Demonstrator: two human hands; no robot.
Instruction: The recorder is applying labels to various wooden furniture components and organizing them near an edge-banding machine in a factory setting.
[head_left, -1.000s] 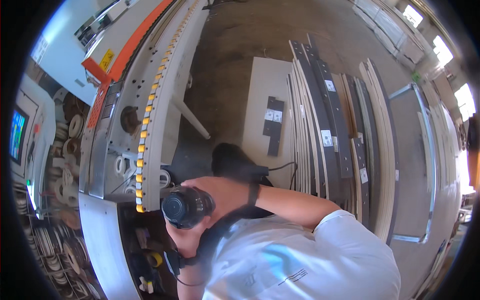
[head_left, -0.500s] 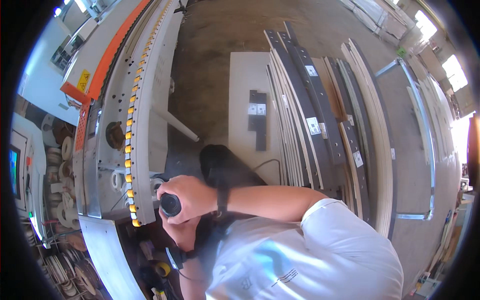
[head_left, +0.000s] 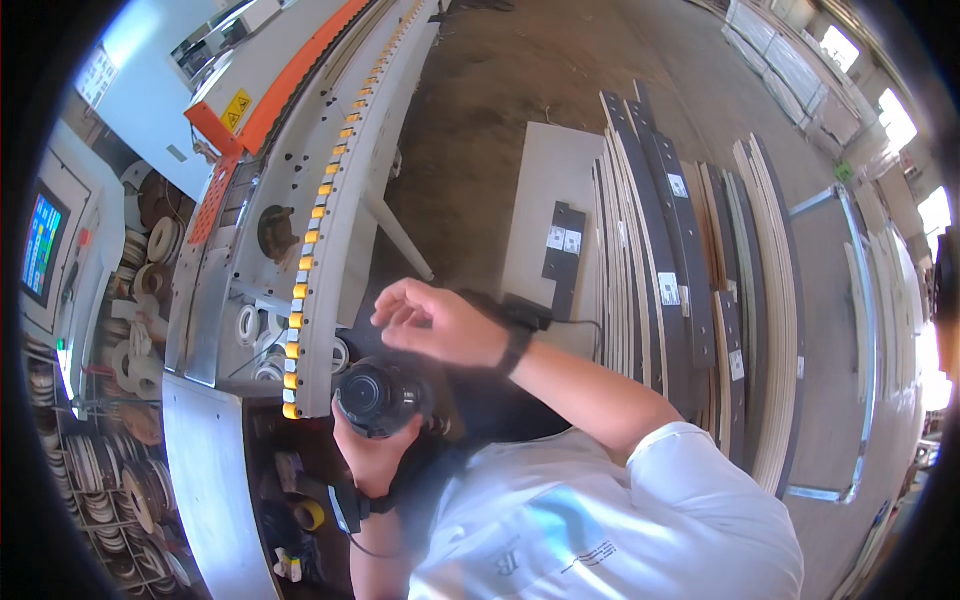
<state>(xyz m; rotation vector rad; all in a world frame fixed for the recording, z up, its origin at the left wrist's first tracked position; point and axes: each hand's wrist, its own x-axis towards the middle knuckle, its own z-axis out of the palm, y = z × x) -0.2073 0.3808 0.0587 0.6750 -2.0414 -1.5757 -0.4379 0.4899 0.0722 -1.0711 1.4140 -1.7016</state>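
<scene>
Left hand (head_left: 372, 455) grips a black round-ended tool (head_left: 378, 397); right hand (head_left: 435, 322) hovers above it, empty.

The tool sits at about 7 o'clock of centre, its round face up, just beside the near end of the machine's roller rail (head_left: 315, 240). The right hand, fingers loosely curled and released, lies at 12 o'clock of the tool, apart from it. Stacked panels (head_left: 680, 260) stand at 3 o'clock, well apart.

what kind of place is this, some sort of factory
Most likely a woodworking or furniture panel shop: a long edge-banding style machine, rolls of edging tape on racks beside it, and cut boards stacked on the floor.
</scene>
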